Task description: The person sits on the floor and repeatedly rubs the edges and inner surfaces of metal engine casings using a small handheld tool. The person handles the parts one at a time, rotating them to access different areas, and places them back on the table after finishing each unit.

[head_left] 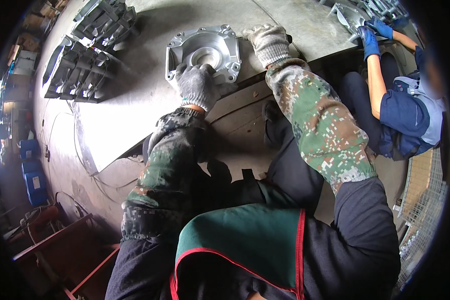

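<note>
A silver metal casting [229, 52] with a round central bore and bolt holes along its flange lies flat on the worktable. My left hand [197, 86], in a grey knitted glove, grips its near edge, the fingers reaching over the rim toward the bore. Just right of the casting, apart from it, my right hand [268, 44] is closed in a pale glove. A dark end shows beside that fist and a thin tip on its casting side; what it holds is mostly hidden.
Stacked grey castings [77, 70] stand at the table's left. At the far right a co-worker's blue-gloved hands [370, 40] touch another casting [349, 17]. A thin cable [266, 11] crosses the tabletop. Blue containers [33, 180] and a red metal frame [60, 237] are at lower left.
</note>
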`<action>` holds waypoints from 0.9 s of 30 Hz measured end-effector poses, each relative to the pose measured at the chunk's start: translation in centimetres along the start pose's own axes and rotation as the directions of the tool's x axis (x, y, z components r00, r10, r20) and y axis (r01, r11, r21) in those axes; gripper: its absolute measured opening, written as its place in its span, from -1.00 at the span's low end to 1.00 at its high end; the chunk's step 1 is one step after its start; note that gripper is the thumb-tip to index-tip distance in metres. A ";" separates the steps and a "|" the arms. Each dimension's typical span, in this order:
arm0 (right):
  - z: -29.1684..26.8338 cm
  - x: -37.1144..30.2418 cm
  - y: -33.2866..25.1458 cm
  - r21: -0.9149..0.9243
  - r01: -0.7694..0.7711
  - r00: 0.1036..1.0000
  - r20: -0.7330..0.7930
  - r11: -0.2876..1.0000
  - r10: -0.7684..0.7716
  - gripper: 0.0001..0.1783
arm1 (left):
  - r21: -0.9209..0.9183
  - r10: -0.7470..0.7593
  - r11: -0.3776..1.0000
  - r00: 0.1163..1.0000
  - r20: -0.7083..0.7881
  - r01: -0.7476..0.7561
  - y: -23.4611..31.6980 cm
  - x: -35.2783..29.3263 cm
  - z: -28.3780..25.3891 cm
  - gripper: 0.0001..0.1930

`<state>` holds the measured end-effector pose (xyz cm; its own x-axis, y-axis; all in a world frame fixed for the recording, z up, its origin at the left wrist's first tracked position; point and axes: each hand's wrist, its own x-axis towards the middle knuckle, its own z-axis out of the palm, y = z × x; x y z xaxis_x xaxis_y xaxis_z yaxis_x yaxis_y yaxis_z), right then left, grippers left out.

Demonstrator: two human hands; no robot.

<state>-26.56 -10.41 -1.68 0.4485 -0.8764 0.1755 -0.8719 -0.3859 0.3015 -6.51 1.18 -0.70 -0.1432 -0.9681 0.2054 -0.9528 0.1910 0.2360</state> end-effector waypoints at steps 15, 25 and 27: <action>1.5 -0.9 0.3 0.010 0.007 0.971 -0.239 1.000 -0.004 -0.73 | -0.002 -0.017 1.000 1.000 -0.017 0.017 0.3 0.0 0.1 -0.56; 0.0 -0.7 -2.3 0.190 -0.069 0.979 0.202 0.979 0.030 -0.70 | 0.053 -0.050 0.997 0.999 -0.017 0.051 0.0 -0.5 -1.2 -0.53; 0.0 -1.1 -1.6 0.242 -0.097 0.932 0.364 0.965 0.002 -0.71 | 0.027 -0.064 0.998 0.998 -0.004 0.065 0.1 -0.2 -0.1 -0.53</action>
<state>-25.64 -8.76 -2.35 0.3446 -0.9220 -0.1767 -0.9327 -0.3576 0.0468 -6.60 1.36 -0.65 -0.0803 -0.9777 0.1940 -0.9670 0.1236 0.2227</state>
